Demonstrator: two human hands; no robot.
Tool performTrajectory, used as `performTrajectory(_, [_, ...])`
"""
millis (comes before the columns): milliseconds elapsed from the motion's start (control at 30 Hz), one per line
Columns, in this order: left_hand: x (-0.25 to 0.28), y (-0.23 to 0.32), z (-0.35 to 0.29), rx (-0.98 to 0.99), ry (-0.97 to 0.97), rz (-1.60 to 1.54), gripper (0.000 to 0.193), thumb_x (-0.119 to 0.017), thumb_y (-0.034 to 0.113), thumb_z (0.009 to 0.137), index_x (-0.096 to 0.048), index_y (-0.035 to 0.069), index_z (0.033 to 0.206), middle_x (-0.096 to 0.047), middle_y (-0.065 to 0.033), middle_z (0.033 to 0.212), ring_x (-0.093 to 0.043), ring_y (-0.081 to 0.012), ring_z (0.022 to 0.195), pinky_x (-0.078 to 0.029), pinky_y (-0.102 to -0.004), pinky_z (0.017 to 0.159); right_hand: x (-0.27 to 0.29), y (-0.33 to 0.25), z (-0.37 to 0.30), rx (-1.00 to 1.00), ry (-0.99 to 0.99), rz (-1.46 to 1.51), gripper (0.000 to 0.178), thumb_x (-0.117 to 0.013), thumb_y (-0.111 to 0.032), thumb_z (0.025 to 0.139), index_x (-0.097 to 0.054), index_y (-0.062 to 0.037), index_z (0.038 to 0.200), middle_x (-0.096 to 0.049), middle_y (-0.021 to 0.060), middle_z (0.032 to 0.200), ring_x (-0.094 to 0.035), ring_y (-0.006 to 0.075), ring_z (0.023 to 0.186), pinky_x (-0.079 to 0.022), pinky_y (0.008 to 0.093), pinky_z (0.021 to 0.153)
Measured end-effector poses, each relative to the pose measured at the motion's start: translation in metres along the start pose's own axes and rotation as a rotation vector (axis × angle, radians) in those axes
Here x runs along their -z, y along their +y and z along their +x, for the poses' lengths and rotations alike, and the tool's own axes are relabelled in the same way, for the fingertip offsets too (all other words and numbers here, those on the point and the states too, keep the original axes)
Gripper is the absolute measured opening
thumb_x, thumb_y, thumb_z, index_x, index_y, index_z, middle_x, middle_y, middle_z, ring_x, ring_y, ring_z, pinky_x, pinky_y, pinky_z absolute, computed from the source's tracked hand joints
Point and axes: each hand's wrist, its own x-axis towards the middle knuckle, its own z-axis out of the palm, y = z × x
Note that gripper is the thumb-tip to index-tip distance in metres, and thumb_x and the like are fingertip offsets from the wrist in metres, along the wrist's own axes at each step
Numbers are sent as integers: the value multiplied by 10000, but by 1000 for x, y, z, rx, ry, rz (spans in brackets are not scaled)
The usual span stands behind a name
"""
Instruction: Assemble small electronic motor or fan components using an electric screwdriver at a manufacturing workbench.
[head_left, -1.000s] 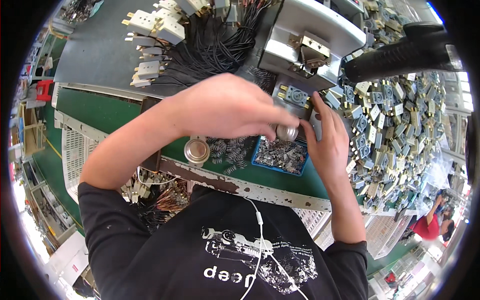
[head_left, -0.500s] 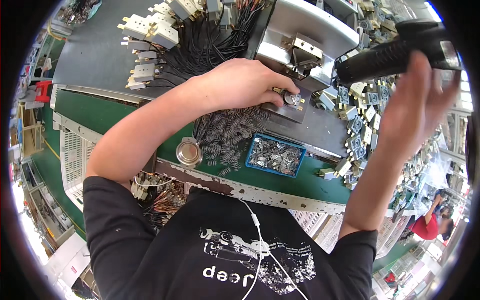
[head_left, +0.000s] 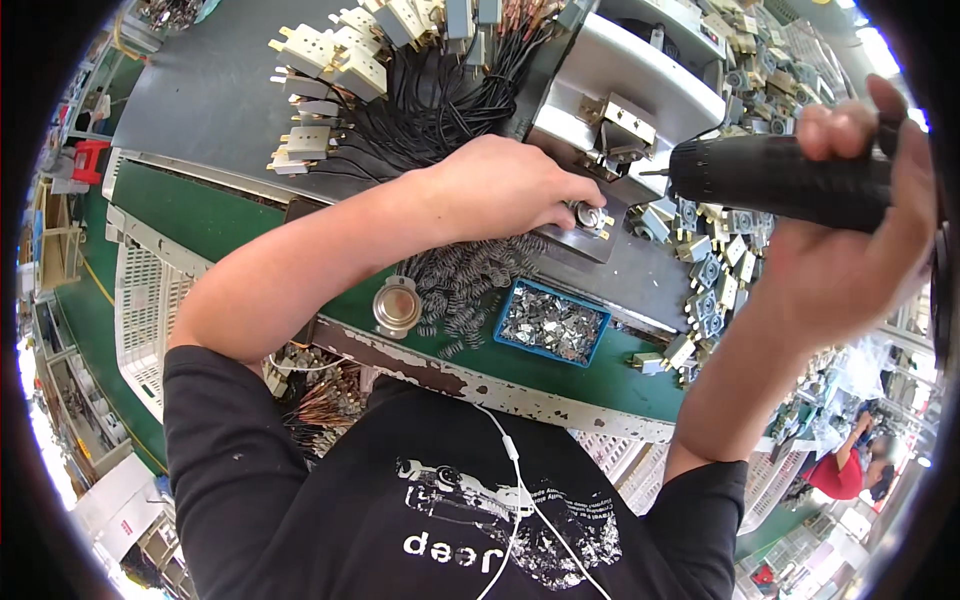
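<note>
My right hand (head_left: 835, 265) grips a black power screwdriver (head_left: 770, 180), which is held level with its thin bit pointing left. My left hand (head_left: 510, 190) has thumb and fingers closed around a small plug part (head_left: 590, 214) with a round silvery top and brass prongs. That part sits on a metal block (head_left: 590, 243) in front of a silver machine (head_left: 600, 145). The screwdriver's tip is apart from the part, above and to its right.
Loose springs (head_left: 455, 290) lie beside a blue tray (head_left: 550, 322) of small metal pieces. A round metal dish (head_left: 397, 306) stands near the table edge. Grey-and-cream plugs with black cables (head_left: 430, 110) are heaped at the back, with more plug parts (head_left: 710, 270) at right.
My right hand, blurred and open against the screwdriver before, now grips it. The screwdriver has swung level with its bit in sight. My left hand stays at the plug part.
</note>
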Motion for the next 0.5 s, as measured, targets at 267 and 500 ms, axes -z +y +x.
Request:
performTrajectory(267, [-1,2,2,9,-11,-53,348,-662,323,941,-669,282,1287,-730,-93,911,-701,-303,906,-553,-432,761,-28,43,-9,184,178,-102,196,-707,-63,940,-600,75,1029,-690,208,929,-635,195,628,-542,340,549])
performTrajectory(500, [0,1,2,6,-15,-56,337,-689,276,910,-680,235,1245,-740,-93,936,-711,-310,939,-565,-441,782,-31,53,-10,165,169,-147,387,-710,-25,926,-473,49,1223,-696,191,890,-669,192,628,-575,329,544])
